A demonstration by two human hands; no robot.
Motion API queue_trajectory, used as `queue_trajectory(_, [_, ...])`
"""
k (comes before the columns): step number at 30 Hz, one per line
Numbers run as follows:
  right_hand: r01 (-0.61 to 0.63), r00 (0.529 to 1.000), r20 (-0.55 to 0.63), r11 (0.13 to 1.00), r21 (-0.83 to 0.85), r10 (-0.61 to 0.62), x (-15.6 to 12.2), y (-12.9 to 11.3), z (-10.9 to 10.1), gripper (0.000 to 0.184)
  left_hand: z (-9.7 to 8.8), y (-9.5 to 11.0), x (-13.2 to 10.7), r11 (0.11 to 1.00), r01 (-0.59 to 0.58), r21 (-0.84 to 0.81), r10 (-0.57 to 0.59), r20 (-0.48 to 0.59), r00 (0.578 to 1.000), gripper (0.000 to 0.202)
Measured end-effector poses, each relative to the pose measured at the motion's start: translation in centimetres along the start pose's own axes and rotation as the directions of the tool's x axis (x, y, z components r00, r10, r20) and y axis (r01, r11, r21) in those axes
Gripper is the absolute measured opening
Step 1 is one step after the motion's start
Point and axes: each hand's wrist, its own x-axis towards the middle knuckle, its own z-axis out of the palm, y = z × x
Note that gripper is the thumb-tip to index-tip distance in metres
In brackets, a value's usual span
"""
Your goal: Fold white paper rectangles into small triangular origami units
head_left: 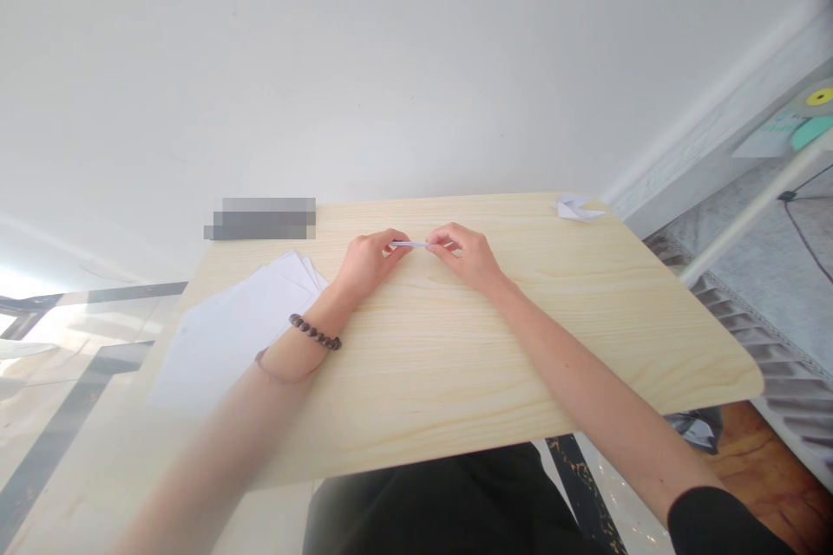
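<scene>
Between my two hands, above the middle of the wooden table (442, 364), is a narrow folded piece of white paper (415, 244), seen almost edge-on. My left hand (374, 260) pinches its left end between thumb and fingers. The right end is pinched by my right hand (467, 253) in the same manner. Dark beads circle my left wrist. A folded white paper figure (573, 208) with pointed tips lies at the table's far right corner, apart from both hands.
Loose white sheets (227, 329) overlap on the table's left side, partly under my left forearm. A blurred-out dark object (264, 221) stands at the far left edge. The white wall (403, 61) rises behind the table. A dark bag (699, 431) sits below the right edge.
</scene>
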Motion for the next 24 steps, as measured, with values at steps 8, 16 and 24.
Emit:
queue_trajectory(8, [-0.021, 0.999, -0.038, 1.0, -0.022, 0.02, 0.07, 0.13, 0.0, 0.015, -0.12, 0.38, -0.05, 0.998, 0.008, 0.056, -0.008, -0.002, 1.0, 0.021])
queue_trajectory(16, [-0.065, 0.996, -0.055, 0.998, -0.007, 0.065, 0.1, 0.52, -0.21, 0.019, -0.38, 0.18, -0.26, 0.999, -0.038, -0.027, 0.041, 0.117, 0.992, 0.036])
queue_trajectory(24, [-0.062, 0.995, -0.081, 0.997, -0.038, 0.059, 0.12, 0.64, -0.15, 0.02, -0.74, 0.79, -0.21, 0.997, -0.017, -0.071, 0.029, 0.17, 0.985, 0.043])
